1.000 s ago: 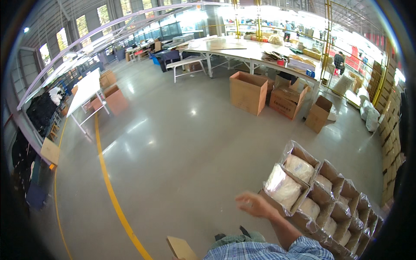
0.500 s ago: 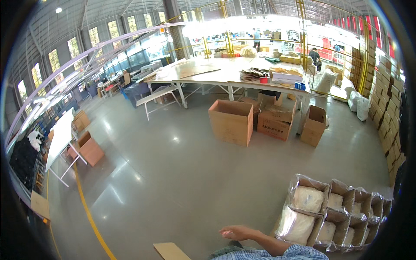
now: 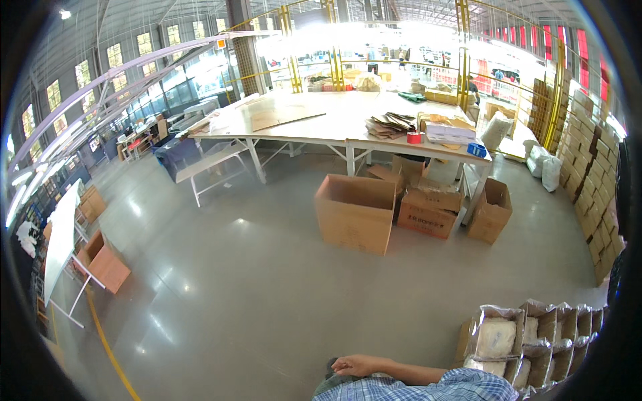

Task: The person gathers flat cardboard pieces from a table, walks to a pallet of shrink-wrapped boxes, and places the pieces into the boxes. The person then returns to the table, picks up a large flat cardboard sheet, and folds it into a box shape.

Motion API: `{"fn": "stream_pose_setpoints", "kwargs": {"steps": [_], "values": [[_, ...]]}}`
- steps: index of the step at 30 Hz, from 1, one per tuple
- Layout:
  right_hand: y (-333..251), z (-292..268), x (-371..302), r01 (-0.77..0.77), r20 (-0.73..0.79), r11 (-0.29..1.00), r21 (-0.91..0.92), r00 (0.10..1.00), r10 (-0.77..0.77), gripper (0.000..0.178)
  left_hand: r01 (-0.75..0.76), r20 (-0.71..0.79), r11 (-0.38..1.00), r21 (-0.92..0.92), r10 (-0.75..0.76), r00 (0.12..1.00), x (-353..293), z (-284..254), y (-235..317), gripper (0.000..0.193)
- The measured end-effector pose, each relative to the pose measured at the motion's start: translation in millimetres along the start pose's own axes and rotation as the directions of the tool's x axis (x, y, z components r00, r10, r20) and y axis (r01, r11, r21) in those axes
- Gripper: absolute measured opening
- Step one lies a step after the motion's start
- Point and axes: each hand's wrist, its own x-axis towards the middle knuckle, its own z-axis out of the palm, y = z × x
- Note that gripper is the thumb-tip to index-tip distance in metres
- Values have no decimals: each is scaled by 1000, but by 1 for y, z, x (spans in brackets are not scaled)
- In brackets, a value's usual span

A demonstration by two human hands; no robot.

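Note:
My right hand is low in the view, in front of my body, its forearm coming out of a blue plaid sleeve. Its fingers point left, loosely bent and apart, with nothing visible in them. Of my left hand nothing shows. Nearest on the right stand rows of open cardboard cartons with clear plastic liners. Pale wrapped bundles lie inside several of them. My right hand is apart from these cartons.
Ahead stands a long white table with brown sheets, red tape and a blue box. Open cartons stand before it. A bench is left of them. Stacked cartons line the right. A white-topped table stands far left.
The view has moved closer to the long table, and the lined cartons sit lower right. The flat cardboard piece at the lower edge has left view. My right hand has drawn nearer my body.

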Motion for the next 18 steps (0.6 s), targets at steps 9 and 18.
{"fn": "stream_pose_setpoints", "kwargs": {"steps": [9, 18], "values": [[-35, -147, 175, 70, -160, 970, 232, 986, -33, 51, -117, -66, 837, -534, 96, 993, 193, 28, 299, 55], [-93, -344, 350, 82, -326, 604, 793, 894, 306, 65, -283, 268, 647, -708, 617, 740, 203, 152, 623, 55]]}}
